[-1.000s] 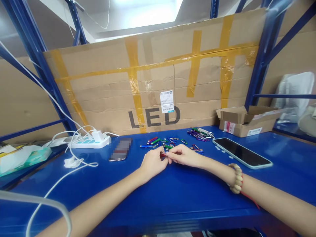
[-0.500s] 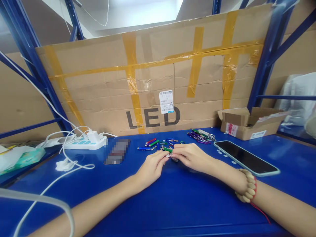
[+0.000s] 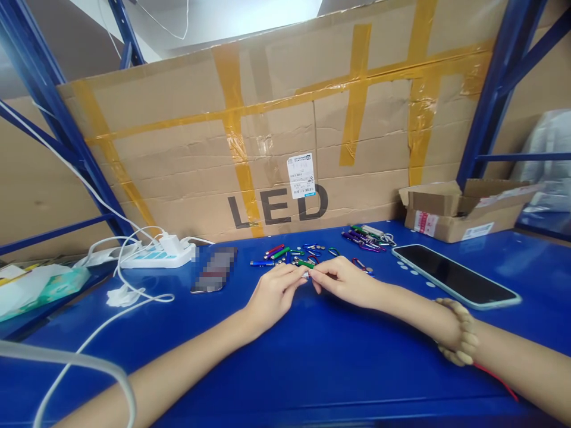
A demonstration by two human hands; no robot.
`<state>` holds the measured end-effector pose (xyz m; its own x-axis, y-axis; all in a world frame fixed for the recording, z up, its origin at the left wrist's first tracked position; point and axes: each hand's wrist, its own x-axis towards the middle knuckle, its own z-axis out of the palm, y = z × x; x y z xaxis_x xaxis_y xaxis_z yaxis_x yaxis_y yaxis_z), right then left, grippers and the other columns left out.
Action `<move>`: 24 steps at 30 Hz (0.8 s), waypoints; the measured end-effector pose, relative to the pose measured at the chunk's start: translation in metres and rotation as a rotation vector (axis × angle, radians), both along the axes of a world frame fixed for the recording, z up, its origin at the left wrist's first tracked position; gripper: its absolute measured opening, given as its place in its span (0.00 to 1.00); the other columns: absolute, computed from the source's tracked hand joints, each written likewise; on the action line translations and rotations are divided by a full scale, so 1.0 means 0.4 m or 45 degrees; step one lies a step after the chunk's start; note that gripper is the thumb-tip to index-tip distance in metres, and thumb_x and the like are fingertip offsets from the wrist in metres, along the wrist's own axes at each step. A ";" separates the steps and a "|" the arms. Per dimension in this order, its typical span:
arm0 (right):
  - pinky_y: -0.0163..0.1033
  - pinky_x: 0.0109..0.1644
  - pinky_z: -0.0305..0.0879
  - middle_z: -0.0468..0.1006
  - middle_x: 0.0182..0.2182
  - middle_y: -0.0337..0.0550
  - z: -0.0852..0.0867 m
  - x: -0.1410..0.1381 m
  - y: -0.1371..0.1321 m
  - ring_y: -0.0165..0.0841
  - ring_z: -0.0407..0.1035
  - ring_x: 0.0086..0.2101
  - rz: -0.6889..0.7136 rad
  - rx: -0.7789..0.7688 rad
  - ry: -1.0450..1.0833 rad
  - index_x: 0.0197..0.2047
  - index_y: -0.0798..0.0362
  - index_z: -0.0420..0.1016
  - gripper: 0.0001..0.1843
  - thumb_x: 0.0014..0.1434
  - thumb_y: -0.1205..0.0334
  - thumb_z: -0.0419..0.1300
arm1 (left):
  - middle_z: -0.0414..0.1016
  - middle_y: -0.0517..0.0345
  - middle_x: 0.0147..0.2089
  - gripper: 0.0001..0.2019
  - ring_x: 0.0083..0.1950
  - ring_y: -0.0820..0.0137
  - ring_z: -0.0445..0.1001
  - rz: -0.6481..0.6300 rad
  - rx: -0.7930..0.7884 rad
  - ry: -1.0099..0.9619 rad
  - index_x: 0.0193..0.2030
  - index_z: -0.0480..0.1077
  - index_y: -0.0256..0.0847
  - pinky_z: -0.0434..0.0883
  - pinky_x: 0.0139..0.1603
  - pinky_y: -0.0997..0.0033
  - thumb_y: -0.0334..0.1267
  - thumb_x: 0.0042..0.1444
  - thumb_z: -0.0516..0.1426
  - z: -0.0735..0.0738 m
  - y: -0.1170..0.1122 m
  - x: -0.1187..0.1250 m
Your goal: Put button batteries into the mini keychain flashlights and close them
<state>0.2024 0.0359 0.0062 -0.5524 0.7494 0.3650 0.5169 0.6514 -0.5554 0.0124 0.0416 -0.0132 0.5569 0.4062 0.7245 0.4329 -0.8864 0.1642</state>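
My left hand and my right hand meet at the middle of the blue table, fingertips pinched together on a small silver part that I cannot make out clearly. Just behind the fingers lies a scatter of small coloured keychain flashlights and carabiner clips. A second bunch of the same flashlights lies further right. A beaded bracelet is on my right wrist.
A phone lies face up at the right, another blurred phone left of centre. A white power strip with cables sits at the left. An open cardboard box stands at the back right, a taped cardboard sheet behind.
The view has shifted slightly. My hands stay together over the same spot, fingers still working on the small part; a red piece seen between them earlier is hidden.
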 end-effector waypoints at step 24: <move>0.36 0.28 0.52 0.79 0.33 0.40 0.080 0.083 0.023 0.37 0.71 0.35 -1.003 0.340 -0.424 0.34 0.48 0.77 0.15 0.59 0.54 0.51 | 0.70 0.62 0.28 0.07 0.28 0.74 0.68 0.335 -0.896 -0.786 0.38 0.65 0.38 0.65 0.32 0.75 0.39 0.55 0.54 0.019 0.024 0.015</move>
